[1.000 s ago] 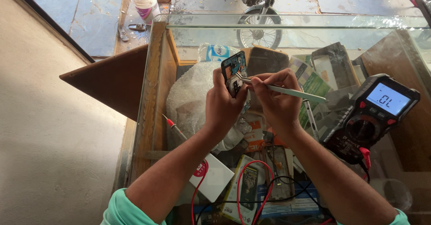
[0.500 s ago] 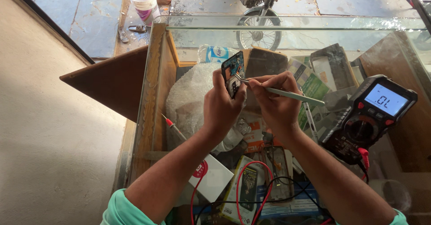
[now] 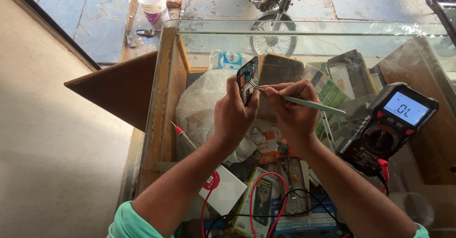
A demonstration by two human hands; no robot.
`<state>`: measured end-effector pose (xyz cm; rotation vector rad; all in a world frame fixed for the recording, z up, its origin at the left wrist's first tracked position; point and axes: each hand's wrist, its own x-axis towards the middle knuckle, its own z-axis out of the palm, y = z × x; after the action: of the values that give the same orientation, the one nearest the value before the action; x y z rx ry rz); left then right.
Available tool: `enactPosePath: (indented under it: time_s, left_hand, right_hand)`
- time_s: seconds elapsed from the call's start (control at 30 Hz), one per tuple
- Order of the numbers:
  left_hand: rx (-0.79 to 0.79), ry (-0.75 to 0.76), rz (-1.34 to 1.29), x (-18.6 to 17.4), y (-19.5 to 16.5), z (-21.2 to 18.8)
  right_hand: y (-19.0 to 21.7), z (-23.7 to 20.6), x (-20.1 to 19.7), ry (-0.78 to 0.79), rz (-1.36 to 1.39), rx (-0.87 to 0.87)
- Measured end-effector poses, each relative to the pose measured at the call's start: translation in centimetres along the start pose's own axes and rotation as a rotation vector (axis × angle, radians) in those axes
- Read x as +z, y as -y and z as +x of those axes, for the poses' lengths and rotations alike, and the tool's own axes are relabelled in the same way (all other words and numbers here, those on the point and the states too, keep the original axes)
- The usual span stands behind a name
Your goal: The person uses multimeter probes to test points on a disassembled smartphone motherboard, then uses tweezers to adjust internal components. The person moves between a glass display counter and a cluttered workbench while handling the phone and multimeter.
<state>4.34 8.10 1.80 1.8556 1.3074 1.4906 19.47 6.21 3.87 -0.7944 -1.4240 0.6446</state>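
My left hand (image 3: 234, 113) grips a small opened phone (image 3: 247, 79) held upright on edge, its circuit board facing right. My right hand (image 3: 292, 110) holds a slim grey tool like tweezers (image 3: 304, 102), and its tip touches the phone's board. Both hands hover above a glass counter top (image 3: 313, 27). A black and red multimeter (image 3: 387, 126) with a lit display lies to the right of my right hand. A red probe (image 3: 183, 138) rests to the left of my left wrist.
Under the glass lie bubble wrap (image 3: 202, 100), phone parts, boxes and packets. Red and black leads (image 3: 266, 200) loop near my forearms. Beyond the counter stand a white bucket (image 3: 154, 5) and a motorcycle wheel (image 3: 273, 38) on the pavement.
My hands and the phone have barely moved. The tool's tip stays at the board, shifted very slightly.
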Motion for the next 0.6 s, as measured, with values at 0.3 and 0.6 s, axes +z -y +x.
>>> enactPosePath:
  time_s: [0.3, 0.6]
  left_hand:
    - [0.009, -0.017, 0.016, 0.24, 0.15, 0.04]
    - [-0.021, -0.005, -0.009, 0.13, -0.12, 0.06]
  right_hand:
    - [-0.13, 0.12, -0.03, 0.005, 0.013, 0.02]
    - [0.02, -0.07, 0.06, -0.022, 0.019, 0.075]
